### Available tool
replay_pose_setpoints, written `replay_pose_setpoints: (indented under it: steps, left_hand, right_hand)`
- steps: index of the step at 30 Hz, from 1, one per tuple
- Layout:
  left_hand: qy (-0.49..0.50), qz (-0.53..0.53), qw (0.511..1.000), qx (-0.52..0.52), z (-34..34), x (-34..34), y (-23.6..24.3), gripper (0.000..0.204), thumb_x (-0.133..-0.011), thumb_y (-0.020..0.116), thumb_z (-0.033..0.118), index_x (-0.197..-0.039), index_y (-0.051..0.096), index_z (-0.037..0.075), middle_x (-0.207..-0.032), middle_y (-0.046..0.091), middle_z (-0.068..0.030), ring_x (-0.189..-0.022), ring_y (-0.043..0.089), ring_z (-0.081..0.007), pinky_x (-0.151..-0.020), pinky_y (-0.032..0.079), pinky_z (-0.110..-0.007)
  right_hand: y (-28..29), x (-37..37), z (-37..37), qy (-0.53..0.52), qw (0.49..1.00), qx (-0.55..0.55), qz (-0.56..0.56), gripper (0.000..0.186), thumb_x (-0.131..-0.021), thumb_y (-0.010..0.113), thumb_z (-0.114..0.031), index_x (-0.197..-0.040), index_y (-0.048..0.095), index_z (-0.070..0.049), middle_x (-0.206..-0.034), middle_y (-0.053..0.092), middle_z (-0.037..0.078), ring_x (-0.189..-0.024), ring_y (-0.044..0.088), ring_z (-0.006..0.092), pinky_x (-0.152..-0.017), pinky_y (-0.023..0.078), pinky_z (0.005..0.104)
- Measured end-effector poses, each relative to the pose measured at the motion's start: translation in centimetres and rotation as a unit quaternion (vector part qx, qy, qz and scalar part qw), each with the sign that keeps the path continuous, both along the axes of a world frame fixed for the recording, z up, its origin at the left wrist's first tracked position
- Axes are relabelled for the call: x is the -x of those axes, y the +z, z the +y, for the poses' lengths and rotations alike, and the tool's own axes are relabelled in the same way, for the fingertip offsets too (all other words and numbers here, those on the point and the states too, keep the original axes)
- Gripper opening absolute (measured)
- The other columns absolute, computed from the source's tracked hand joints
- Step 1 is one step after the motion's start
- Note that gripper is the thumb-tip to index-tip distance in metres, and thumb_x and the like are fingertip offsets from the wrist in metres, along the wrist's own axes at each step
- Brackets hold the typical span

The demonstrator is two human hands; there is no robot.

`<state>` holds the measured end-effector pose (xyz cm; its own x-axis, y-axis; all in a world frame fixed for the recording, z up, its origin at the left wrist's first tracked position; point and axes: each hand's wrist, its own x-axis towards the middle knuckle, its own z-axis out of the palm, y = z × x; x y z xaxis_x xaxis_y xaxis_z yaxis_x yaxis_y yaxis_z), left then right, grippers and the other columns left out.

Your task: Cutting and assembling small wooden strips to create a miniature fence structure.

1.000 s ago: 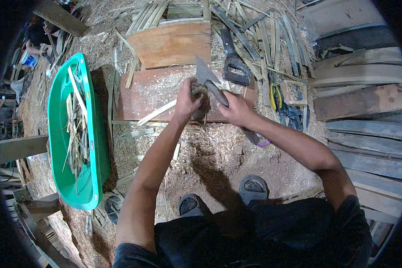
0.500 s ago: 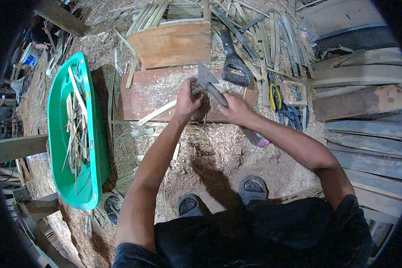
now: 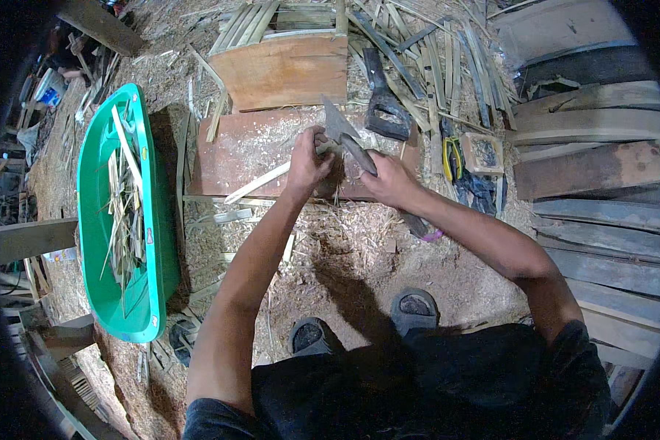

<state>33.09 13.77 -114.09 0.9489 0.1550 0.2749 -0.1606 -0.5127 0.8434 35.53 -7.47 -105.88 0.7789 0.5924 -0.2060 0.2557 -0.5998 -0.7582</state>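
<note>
A dark-handled tool (image 3: pixel 357 154) with triangular grey blade (image 3: pixel 336 121) is clasped by the right grip (image 3: pixel 387 178), slanting forward-left; nearer the blade, the left grip (image 3: pixel 309 163) is curled, its contents unclear.

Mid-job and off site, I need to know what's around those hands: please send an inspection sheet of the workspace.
Surface: reddish-brown board, strewn with shavings.
Job's things: bladed tool; pale wood strip by the left wrist.
Clutter: black-handled tool, yellow-handled pliers, loose strips.
Hands: right hand grips the bladed tool; left hand curled, contents unclear.
Cables: nothing clearly seen.
Surroundings: green tub holding wood pieces, left; planks, right.
</note>
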Motion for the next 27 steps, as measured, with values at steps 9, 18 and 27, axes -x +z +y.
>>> replay_pose_setpoints:
  steps: [9, 18, 27]
  left_hand:
    - [-0.008, -0.060, 0.998, -0.024, 0.3, -0.4, -1.3, 0.055, -0.072, 0.074, 0.004, -0.122, 0.050, 0.001, -0.100, 0.060, -0.0178, -0.095, 0.058, -0.0358, -0.086, 0.049, -0.043]
    - [-0.012, -0.029, 1.000, 0.001, 0.1, 0.0, -0.1, 0.056, -0.073, 0.075, 0.004, -0.123, 0.050, 0.000, -0.102, 0.060, -0.0180, -0.098, 0.058, -0.0361, -0.088, 0.048, -0.043]
    - [-0.011, -0.019, 1.000, 0.019, 0.0, 0.0, -0.2, 0.052, -0.075, 0.074, 0.005, -0.122, 0.051, 0.000, -0.101, 0.060, -0.0184, -0.096, 0.059, -0.0358, -0.087, 0.049, -0.041]
  right_hand:
    - [-0.5, 0.5, 0.5, -0.007, 0.999, 0.034, -0.021, 0.024, -0.087, 0.057, -0.019, -0.092, 0.050, 0.003, -0.075, 0.056, 0.024, -0.071, 0.059, 0.0406, -0.068, 0.045, 0.0497]
    - [0.7, 0.7, 0.8, -0.019, 1.000, 0.014, -0.019, 0.031, -0.087, 0.057, -0.021, -0.101, 0.052, 0.005, -0.086, 0.062, 0.028, -0.086, 0.063, 0.0465, -0.077, 0.049, 0.0531]
    - [1.8, 0.0, 0.8, 0.002, 0.999, 0.017, -0.042, 0.029, -0.086, 0.057, -0.021, -0.097, 0.052, 0.005, -0.082, 0.061, 0.029, -0.079, 0.061, 0.0496, -0.073, 0.049, 0.0541]
